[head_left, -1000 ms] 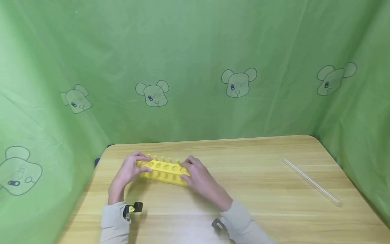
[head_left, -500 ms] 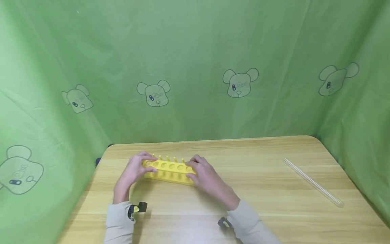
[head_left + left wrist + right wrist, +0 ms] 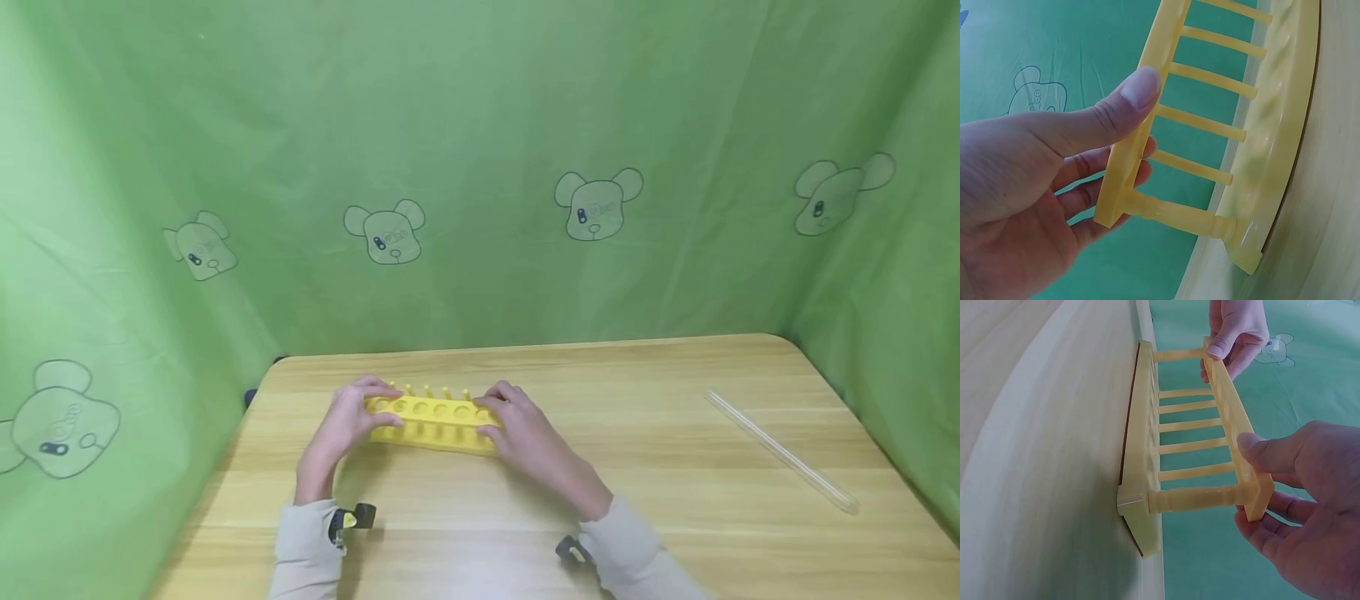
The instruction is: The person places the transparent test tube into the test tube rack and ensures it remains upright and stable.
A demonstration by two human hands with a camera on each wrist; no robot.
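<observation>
Gripping yellow rack (image 3: 432, 421) by both upper ends with left hand (image 3: 349, 417) and right hand (image 3: 527, 430), thumbs opposite curled fingers, parted only around it. Held upright, left of middle of table (image 3: 615, 400); cannot tell whether touching or just above. Noted clear tube (image 3: 780, 450) lying well apart to right.

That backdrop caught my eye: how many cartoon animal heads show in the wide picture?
5, all on the green cloth: a low head at left; then, higher, left to right, a first head, second head, third head, fourth head. Others may be hidden.
</observation>
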